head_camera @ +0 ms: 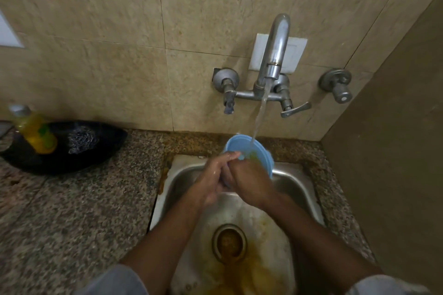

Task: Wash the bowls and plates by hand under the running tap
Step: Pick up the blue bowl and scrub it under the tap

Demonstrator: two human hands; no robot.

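- two bare hands meet over the far part of a steel sink (297, 189), both on a light blue bowl (242, 145).
- the left hand (212, 181) wraps its fingers around the near left side of the bowl, gripping it; its fingertips reach up along the rim, and the skin looks wet.
- the right hand (250, 181) lies over the bowl's near edge with its fingers curled down into or against the bowl; it appears to grip or rub the bowl, though the fingertips are hidden.
- the bowl is tilted, its open side facing up and towards the far wall, held above the sink's far edge, directly below the tap.
- a greenish-yellow smear shows inside the bowl next to the right hand.
- a thin stream of water (260, 112) falls from the spout of a wall-mounted metal tap (273, 55) and lands inside the bowl.
- the sink floor is stained yellow-brown around the drain (229, 243), near the person.
- a speckled granite counter (72, 199) surrounds the sink.
- on the far left of the counter lies a black dish (103, 148) holding a scrubber pad (82, 139) and a yellow liquid bottle (34, 128).
- beige tiles (107, 31) cover the wall behind.
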